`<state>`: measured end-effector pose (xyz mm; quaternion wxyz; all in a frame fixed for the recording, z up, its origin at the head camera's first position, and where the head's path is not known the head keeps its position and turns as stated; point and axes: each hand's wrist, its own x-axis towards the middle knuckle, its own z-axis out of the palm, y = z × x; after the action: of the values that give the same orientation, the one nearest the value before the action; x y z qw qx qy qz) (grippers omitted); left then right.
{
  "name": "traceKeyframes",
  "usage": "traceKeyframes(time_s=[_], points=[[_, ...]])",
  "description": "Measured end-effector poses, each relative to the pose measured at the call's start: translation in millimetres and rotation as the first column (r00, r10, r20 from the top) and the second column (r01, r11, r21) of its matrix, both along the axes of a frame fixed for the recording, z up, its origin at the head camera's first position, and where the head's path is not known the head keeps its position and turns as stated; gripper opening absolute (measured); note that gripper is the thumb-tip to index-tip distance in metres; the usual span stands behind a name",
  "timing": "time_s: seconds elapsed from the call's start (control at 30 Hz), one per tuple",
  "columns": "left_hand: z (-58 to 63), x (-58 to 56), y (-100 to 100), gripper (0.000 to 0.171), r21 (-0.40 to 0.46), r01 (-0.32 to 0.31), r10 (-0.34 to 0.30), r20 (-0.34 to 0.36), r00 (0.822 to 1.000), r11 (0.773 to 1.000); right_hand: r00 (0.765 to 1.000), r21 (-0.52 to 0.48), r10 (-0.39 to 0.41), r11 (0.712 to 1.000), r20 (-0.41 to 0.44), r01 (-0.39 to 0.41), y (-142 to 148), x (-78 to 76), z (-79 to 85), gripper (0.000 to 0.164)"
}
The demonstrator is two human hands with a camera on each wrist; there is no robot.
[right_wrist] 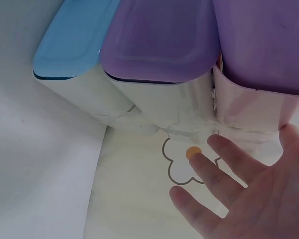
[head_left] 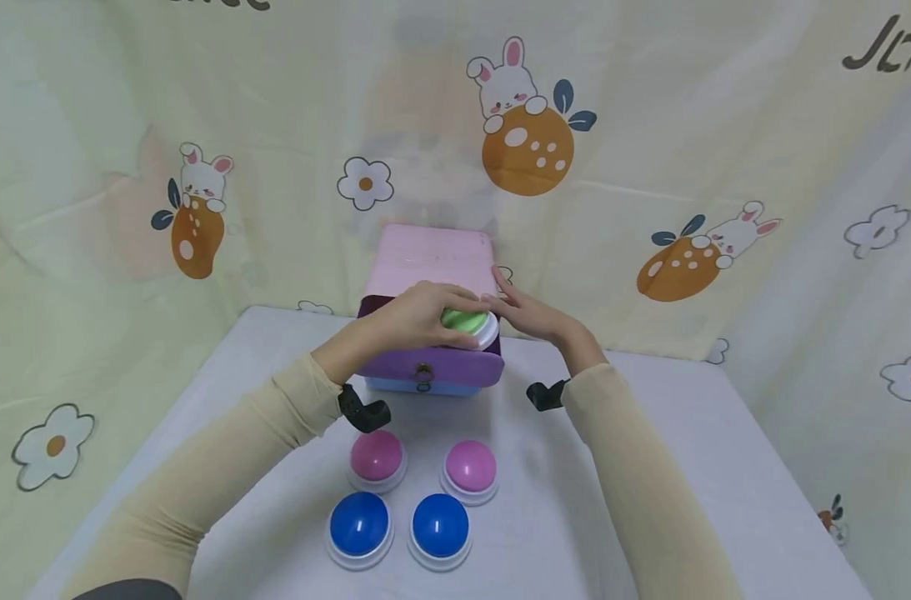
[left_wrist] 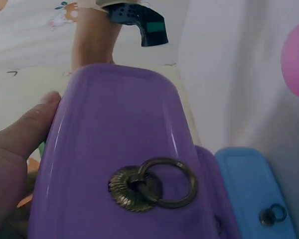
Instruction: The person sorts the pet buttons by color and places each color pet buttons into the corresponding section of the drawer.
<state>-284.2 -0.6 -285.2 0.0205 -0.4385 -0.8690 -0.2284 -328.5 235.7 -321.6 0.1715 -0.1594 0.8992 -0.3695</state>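
Observation:
My left hand (head_left: 421, 317) grips a green domed push button (head_left: 466, 321) on a white round base, tilted over the pulled-out top drawer of a small chest with a pink top (head_left: 432, 258). In the left wrist view, that drawer's purple front (left_wrist: 109, 114) has a brass ring pull (left_wrist: 169, 184); the thumb of the left hand (left_wrist: 12, 164) shows beside it, while the button is hidden. Fingers extended, my right hand (head_left: 533, 318) is at the chest's right side, its fingertips close to the button. Spread fingers of the right hand (right_wrist: 249, 194) show in the right wrist view.
On the white table (head_left: 650, 467) in front of the chest stand two pink push buttons (head_left: 376, 456) (head_left: 471, 467) and two blue ones (head_left: 360, 525) (head_left: 440, 527). A light blue drawer (head_left: 425, 387) lies low in the chest. Behind hangs a patterned cloth (head_left: 290, 208).

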Motion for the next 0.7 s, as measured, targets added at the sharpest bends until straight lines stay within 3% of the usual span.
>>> traceKeyframes(time_s=[0.1, 0.17, 0.3, 0.37, 0.5, 0.7], points=[[4.7, -4.5, 2.4, 0.055, -0.097, 0.081, -0.085, -0.040, 0.996, 0.992, 1.000, 0.002, -0.004, 1.000, 0.001, 0.004, -0.8, -0.2, 0.4, 0.077], [7.7, -7.1, 4.9, 0.050, -0.191, 0.133, -0.149, -0.071, 0.986, 0.973, 1.000, 0.005, -0.009, 1.000, 0.000, 0.009, -1.7, 0.0, 0.4, 0.076], [13.5, -8.3, 11.5, 0.042, -0.375, 0.209, -0.279, -0.143, 0.949, 0.903, 1.000, 0.004, -0.014, 1.000, -0.004, 0.014, -1.0, 0.6, 0.5, 0.077], [17.0, -7.0, 12.6, 0.041, -0.430, 0.228, -0.315, -0.143, 0.938, 0.873, 1.000, -0.003, -0.009, 1.000, -0.007, 0.009, -1.2, 0.3, 1.4, 0.078], [21.8, -5.3, 15.0, 0.039, -0.464, 0.272, -0.341, -0.069, 0.938, 0.843, 1.000, -0.002, -0.008, 1.000, -0.013, 0.008, -1.5, 0.2, 2.5, 0.078], [20.7, -7.7, 19.5, 0.038, -0.461, 0.295, -0.332, 0.000, 0.943, 0.837, 1.000, -0.002, -0.009, 1.000, -0.020, 0.009, -0.8, 2.4, 0.8, 0.078]])
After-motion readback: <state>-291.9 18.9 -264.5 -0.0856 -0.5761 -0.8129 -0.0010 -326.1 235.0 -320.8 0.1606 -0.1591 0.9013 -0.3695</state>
